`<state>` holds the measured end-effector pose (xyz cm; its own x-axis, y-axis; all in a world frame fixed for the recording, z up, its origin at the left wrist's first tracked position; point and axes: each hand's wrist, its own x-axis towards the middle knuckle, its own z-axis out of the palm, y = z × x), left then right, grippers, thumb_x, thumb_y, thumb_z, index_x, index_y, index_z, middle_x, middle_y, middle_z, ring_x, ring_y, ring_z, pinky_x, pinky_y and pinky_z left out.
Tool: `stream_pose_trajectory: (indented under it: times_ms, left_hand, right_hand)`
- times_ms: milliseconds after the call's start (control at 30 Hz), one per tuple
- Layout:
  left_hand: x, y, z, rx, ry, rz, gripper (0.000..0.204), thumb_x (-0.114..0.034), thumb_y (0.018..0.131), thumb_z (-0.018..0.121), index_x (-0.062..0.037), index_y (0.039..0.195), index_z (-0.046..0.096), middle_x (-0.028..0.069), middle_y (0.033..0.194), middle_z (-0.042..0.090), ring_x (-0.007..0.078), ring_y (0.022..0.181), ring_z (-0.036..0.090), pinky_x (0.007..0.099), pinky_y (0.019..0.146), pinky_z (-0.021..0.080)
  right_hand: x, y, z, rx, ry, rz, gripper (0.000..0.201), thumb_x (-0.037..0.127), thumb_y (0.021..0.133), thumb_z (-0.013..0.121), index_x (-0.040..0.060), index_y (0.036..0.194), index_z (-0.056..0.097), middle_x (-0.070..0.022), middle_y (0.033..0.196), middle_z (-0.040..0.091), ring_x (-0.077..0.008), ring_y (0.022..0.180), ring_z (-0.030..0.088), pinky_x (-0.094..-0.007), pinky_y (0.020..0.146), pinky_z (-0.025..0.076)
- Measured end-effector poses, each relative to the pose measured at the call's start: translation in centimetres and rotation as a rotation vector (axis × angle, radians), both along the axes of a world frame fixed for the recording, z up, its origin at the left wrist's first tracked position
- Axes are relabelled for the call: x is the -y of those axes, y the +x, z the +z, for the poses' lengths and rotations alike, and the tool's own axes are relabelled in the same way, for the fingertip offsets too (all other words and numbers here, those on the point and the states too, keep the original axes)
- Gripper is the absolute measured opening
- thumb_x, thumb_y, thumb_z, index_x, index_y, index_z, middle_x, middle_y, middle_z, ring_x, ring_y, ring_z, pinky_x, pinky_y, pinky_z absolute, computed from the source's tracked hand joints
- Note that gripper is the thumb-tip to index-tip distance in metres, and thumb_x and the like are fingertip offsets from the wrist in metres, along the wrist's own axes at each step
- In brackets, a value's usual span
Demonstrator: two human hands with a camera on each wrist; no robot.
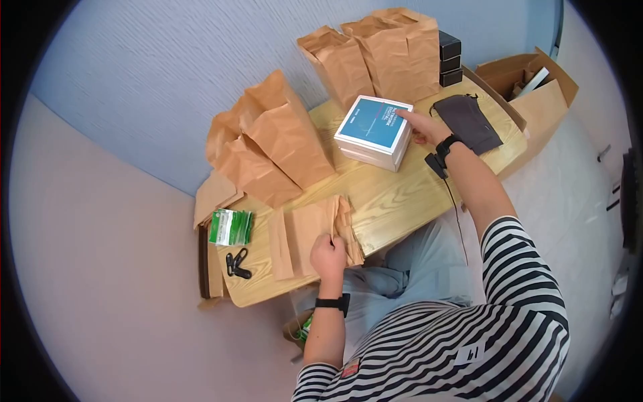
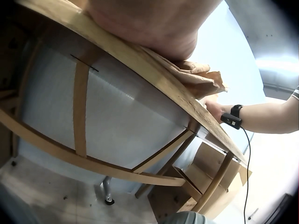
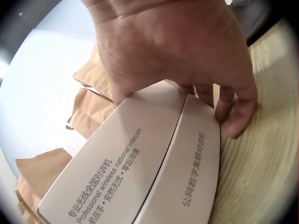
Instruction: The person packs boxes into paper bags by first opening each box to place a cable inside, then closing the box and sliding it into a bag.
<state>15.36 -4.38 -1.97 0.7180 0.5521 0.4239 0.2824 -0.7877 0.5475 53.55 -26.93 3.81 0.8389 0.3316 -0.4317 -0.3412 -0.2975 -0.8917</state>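
Note:
A white box (image 1: pixel 376 127) with a blue printed top sits on the table, and its printed sides and a dark seam show in the right wrist view. My right hand (image 1: pixel 426 126) grips its right end, thumb on the top and fingers down the side; in the right wrist view that hand (image 3: pixel 175 51) spans the box (image 3: pixel 121 149). Nearer the front edge lies a flattened brown paper bag (image 1: pixel 298 231), layered at its right side. On it my left hand (image 1: pixel 329 256) is curled, holding the paper by that layered side; its fingertips are hidden.
Upright brown paper bags (image 1: pixel 278 144) stand along the wall, more bags (image 1: pixel 402 57) farther right beside black boxes (image 1: pixel 451 60). Green packets (image 1: pixel 230 227) and black straps (image 1: pixel 238 263) lie at the left end. A dark pouch (image 1: pixel 467 122) lies at right, near an open carton (image 1: pixel 546 100).

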Motion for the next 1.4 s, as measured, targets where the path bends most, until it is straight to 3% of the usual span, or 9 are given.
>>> stream_pose_trajectory:
  times_ms: [167, 233, 500, 533, 733, 867, 1033, 1167, 1400]
  left_hand:
    - [-0.2, 0.0, -0.2, -0.008, 0.019, 0.011, 0.031, -0.022, 0.089, 0.06, -0.0005, 0.069, 0.051, 0.0203, 0.071, 0.054, 0.0419, 0.067, 0.055, 0.0503, 0.061, 0.042]
    - [-0.1, -0.1, -0.3, -0.016, 0.012, 0.016, 0.031, -0.023, 0.089, 0.06, -0.0007, 0.069, 0.051, 0.0203, 0.071, 0.054, 0.0419, 0.068, 0.055, 0.0502, 0.061, 0.042]
    - [-0.7, -0.1, -1.0, -0.046, 0.004, -0.007, 0.029, -0.023, 0.089, 0.058, -0.0006, 0.071, 0.053, 0.0192, 0.075, 0.058, 0.0423, 0.072, 0.057, 0.0498, 0.064, 0.045]
    - [-0.9, 0.1, -1.1, -0.085, 0.015, -0.015, 0.029, -0.025, 0.089, 0.058, -0.0009, 0.073, 0.055, 0.0189, 0.078, 0.059, 0.0428, 0.074, 0.058, 0.051, 0.066, 0.046]
    - [-1.5, 0.1, 0.9, -0.294, -0.064, -0.074, 0.033, -0.03, 0.09, 0.058, 0.0006, 0.077, 0.059, 0.0216, 0.087, 0.063, 0.0451, 0.083, 0.06, 0.0525, 0.074, 0.048]
    - [-1.3, -0.2, 1.9, -0.337, -0.122, -0.127, 0.033, -0.028, 0.088, 0.06, 0.0031, 0.077, 0.059, 0.0252, 0.087, 0.062, 0.0465, 0.085, 0.059, 0.0528, 0.075, 0.048]
    - [-1.0, -0.7, 2.6, -0.305, -0.057, -0.136, 0.031, -0.025, 0.088, 0.061, 0.0041, 0.077, 0.058, 0.0253, 0.086, 0.061, 0.0464, 0.084, 0.059, 0.0534, 0.075, 0.047]
    - [-1.4, -0.9, 3.9, -0.252, -0.025, -0.137, 0.029, -0.023, 0.088, 0.06, 0.004, 0.079, 0.058, 0.0245, 0.084, 0.06, 0.0465, 0.084, 0.058, 0.0534, 0.076, 0.047]
    - [-2.7, -2.9, 7.1, -0.327, -0.078, -0.077, 0.028, -0.023, 0.089, 0.059, 0.0032, 0.081, 0.058, 0.0246, 0.086, 0.061, 0.0461, 0.085, 0.059, 0.053, 0.075, 0.047]
  right_hand:
    - [1.1, -2.6, -0.5, 0.09, 0.033, 0.024, 0.071, 0.064, 0.09, 0.064, 0.0188, 0.144, 0.053, -0.0041, 0.136, 0.058, -0.0189, 0.115, 0.052, -0.0396, 0.085, 0.044]
    - [2.3, -4.0, -1.1, 0.159, 0.0, 0.04, 0.058, 0.063, 0.093, 0.061, 0.0216, 0.134, 0.057, 0.0018, 0.117, 0.065, -0.0156, 0.103, 0.056, -0.038, 0.082, 0.04]
    - [7.1, -12.5, -0.5, 0.218, 0.0, 0.21, 0.05, 0.045, 0.1, 0.061, 0.0131, 0.138, 0.058, 0.0034, 0.103, 0.068, -0.0066, 0.083, 0.058, -0.023, 0.06, 0.041]
    - [7.5, -13.0, -1.1, 0.196, -0.025, 0.227, 0.063, 0.051, 0.096, 0.064, 0.0079, 0.141, 0.055, -0.0036, 0.112, 0.068, -0.0144, 0.092, 0.06, -0.028, 0.069, 0.047]
    - [7.6, -19.2, -1.0, 0.224, 0.125, 0.025, 0.081, 0.057, 0.094, 0.067, -0.001, 0.146, 0.049, -0.0144, 0.119, 0.066, -0.0201, 0.105, 0.062, -0.0334, 0.089, 0.05]
    - [8.7, -23.9, -2.4, 0.187, -0.045, -0.134, 0.083, 0.056, 0.095, 0.066, 0.0042, 0.155, 0.04, -0.0096, 0.125, 0.064, -0.0162, 0.103, 0.061, -0.0306, 0.078, 0.05]
    - [7.3, -28.7, -1.8, -0.1, 0.276, -0.148, 0.103, 0.055, 0.095, 0.067, -0.0012, 0.162, 0.012, -0.0228, 0.142, 0.053, -0.0309, 0.126, 0.057, -0.0508, 0.094, 0.051]
    - [6.6, -29.0, -3.0, -0.183, 0.479, -0.109, 0.096, 0.049, 0.097, 0.065, -0.0008, 0.161, 0.014, -0.0183, 0.148, 0.049, -0.0302, 0.132, 0.052, -0.0519, 0.098, 0.049]
    - [8.6, -28.4, -3.5, -0.207, 0.805, 0.152, 0.076, 0.035, 0.098, 0.064, 0.0011, 0.157, 0.031, -0.0122, 0.147, 0.052, -0.0194, 0.131, 0.055, -0.0362, 0.107, 0.047]
